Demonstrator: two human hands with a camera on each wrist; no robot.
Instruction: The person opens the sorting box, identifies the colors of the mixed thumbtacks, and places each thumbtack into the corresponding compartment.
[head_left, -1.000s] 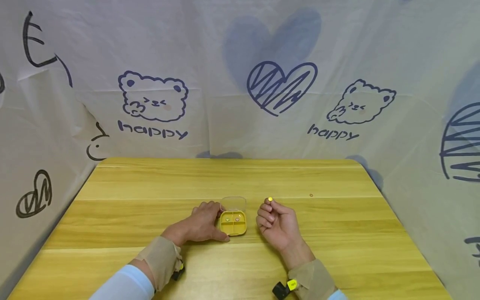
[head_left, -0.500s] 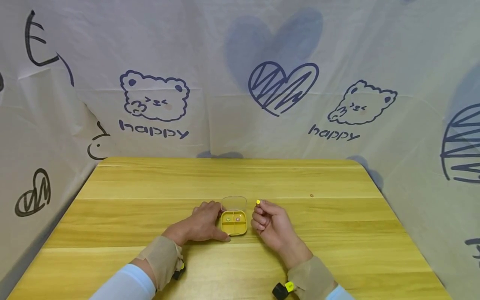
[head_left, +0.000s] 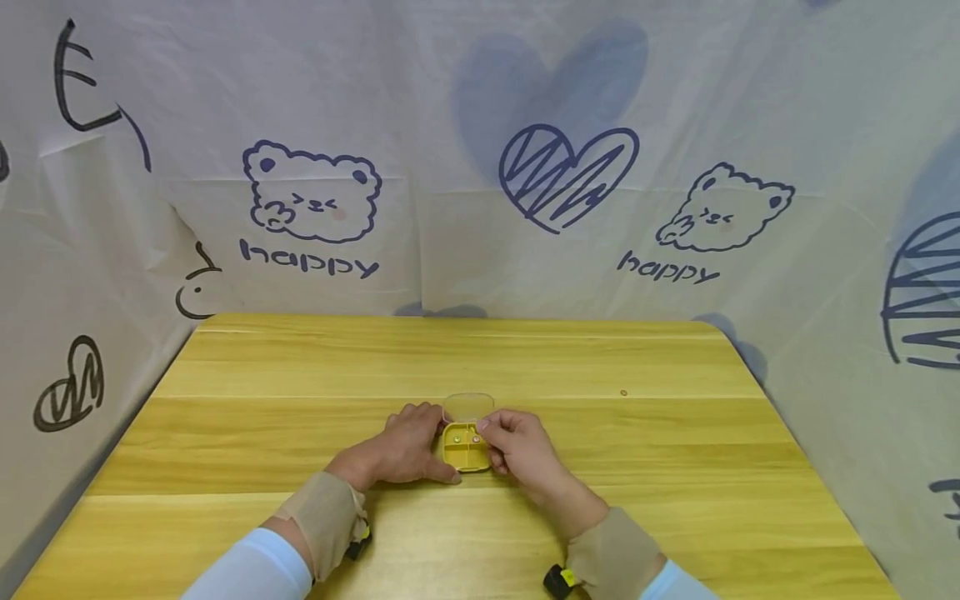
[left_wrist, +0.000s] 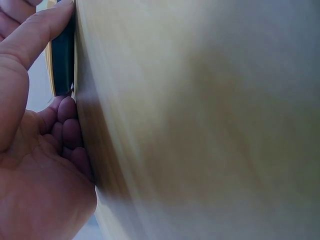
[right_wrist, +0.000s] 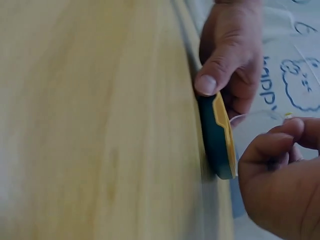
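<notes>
A yellow pill box with several compartments lies on the table, its clear lid raised at the back. In the right wrist view the outer wall of the pill box is dark green. One tiny greenish piece and one tiny pinkish piece sit in the back compartments. My left hand holds the box from the left, thumb at its front corner and fingers behind. Over the back right compartment, my right hand pinches a small yellow piece, mostly hidden by the fingertips.
A tiny brownish ring lies on the wooden table, right of the box. White cloth with drawn bears and hearts hangs behind the table and along both sides.
My right hand has moved left with the small yellow piece, from beside the box to over its back right compartment, and has turned palm down. My left hand and the box have stayed put.
</notes>
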